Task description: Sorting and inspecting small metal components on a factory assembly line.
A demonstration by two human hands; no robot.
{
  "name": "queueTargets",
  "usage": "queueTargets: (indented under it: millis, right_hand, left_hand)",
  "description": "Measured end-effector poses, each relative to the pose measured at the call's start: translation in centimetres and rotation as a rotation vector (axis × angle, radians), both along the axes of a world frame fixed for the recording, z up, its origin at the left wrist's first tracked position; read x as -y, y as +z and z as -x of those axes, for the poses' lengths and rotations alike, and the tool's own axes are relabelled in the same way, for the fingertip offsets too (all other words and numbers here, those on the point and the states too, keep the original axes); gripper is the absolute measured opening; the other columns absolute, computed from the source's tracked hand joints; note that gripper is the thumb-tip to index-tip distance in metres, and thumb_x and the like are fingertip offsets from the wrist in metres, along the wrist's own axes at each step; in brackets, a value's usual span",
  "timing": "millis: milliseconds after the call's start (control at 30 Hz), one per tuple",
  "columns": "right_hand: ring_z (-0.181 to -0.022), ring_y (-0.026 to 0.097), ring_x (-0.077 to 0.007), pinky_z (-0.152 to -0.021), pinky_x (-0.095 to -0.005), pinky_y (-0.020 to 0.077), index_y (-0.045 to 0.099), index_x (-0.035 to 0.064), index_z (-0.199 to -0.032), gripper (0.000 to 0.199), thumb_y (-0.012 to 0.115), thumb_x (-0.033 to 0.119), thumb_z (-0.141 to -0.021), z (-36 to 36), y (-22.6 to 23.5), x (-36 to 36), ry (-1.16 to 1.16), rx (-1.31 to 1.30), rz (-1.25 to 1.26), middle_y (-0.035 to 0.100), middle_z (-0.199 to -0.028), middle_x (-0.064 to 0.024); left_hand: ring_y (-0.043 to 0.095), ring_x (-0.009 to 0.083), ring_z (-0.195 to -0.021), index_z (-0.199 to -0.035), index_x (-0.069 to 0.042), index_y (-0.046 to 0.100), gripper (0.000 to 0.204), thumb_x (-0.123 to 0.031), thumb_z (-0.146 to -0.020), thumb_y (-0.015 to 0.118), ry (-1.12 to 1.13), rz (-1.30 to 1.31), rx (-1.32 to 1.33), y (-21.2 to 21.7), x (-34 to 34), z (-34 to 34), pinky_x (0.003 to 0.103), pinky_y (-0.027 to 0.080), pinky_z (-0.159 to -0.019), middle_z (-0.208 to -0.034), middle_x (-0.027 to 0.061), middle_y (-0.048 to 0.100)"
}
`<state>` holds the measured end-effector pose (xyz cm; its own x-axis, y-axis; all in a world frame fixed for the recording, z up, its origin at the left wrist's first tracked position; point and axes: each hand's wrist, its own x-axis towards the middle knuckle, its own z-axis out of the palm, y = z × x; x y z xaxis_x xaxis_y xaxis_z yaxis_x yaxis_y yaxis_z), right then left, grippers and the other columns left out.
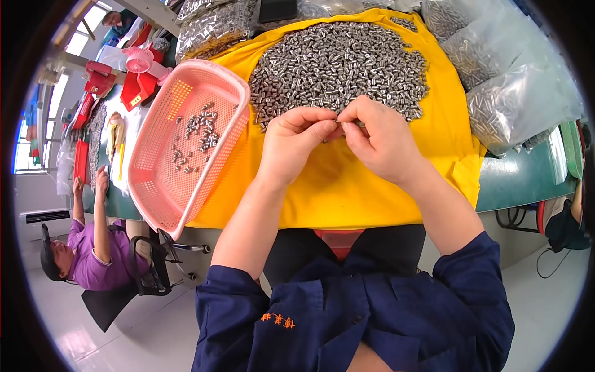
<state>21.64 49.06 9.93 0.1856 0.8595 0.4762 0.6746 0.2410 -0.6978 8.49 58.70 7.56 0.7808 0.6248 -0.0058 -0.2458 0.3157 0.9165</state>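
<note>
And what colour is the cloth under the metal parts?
The cloth is bright yellow, best seen in the head view.

Hands [370, 133] pinch together near piled metal parts [338, 65].

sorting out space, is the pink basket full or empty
Neither: the pink basket holds scattered small metal parts, with much of its perforated bottom showing.

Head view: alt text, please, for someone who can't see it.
A person's left hand and right hand meet at the near edge of a heap of small metal parts on yellow cloth, pinching a small, mostly hidden piece. A pink basket with scattered parts sits left; clear plastic bags of parts lie right.
</note>
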Motion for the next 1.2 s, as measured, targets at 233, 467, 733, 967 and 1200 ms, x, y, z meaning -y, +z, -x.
queueTargets:
  millis: [233, 467, 733, 967, 1200]
  right_hand:
    - [-0.056, 0.048, -0.0121, -0.051, -0.0252, 0.0393, 0.048, 0.0026, -0.082, 0.005, 0.049, 0.007, -0.079, 0.0, -0.4, -0.6, 0.044, -0.377, -0.008, 0.051, -0.063, -0.004]
    - [-0.055, 0.039, -0.0017, -0.049, -0.0182, 0.0341, 0.05, 0.0029, -0.083, 0.005, 0.05, 0.007, -0.08, -1.6, 0.0, -0.5, -0.047, -0.572, -0.03, 0.048, -0.067, 0.0035]
    - [-0.055, 0.04, -0.0011, -0.048, -0.0166, 0.0336, 0.05, 0.0027, -0.084, 0.005, 0.051, 0.005, -0.08, -1.9, -0.2, -0.5, -0.012, -0.605, -0.036, 0.049, -0.069, 0.0034]
    - [-0.056, 0.041, -0.0023, -0.05, -0.0184, 0.0355, 0.051, 0.0026, -0.084, 0.007, 0.052, 0.007, -0.079, -1.2, -0.3, -0.8, -0.052, -0.509, -0.035, 0.052, -0.071, 0.0007]
    - [-0.056, 0.039, -0.0011, -0.049, -0.0167, 0.0338, 0.051, 0.0036, -0.083, 0.004, 0.05, 0.006, -0.08, -1.4, -0.5, -0.5, -0.025, -0.56, 0.035, 0.05, -0.072, 0.0025]
  left_hand:
    - [0.055, 0.0098, -0.075, -0.084, 0.001, 0.059, 0.011, 0.007, -0.075, 0.055, 0.23, -0.433, -0.055, 1.4, 0.5, 0.3, 0.021, 0.045, -0.067, -0.083, 0.005, 0.059]
    - [0.058, 0.0187, -0.079, -0.087, -0.001, 0.06, 0.017, 0.003, -0.071, 0.058, 0.85, -1.192, -0.666, 5.6, -3.0, 7.7, 0.027, 0.045, -0.071, -0.084, 0.0099, 0.06]
    - [0.057, 0.0272, -0.076, -0.081, -0.005, 0.061, 0.013, -0.008, -0.069, 0.06, 0.277, -1.279, -0.633, 2.9, 0.6, 2.8, 0.033, 0.045, -0.068, -0.079, 0.0102, 0.059]
    - [0.055, 0.0286, -0.072, -0.079, -0.004, 0.061, 0.013, -0.01, -0.068, 0.061, 0.122, -1.338, -0.721, 1.1, 0.0, 1.5, 0.035, 0.045, -0.064, -0.076, 0.0109, 0.057]
    - [0.06, 0.0159, -0.069, -0.075, -0.002, 0.059, 0.008, -0.008, -0.071, 0.061, 0.1, -0.813, -0.691, 2.0, 0.0, 0.6, 0.026, 0.046, -0.063, -0.079, 0.0075, 0.061]
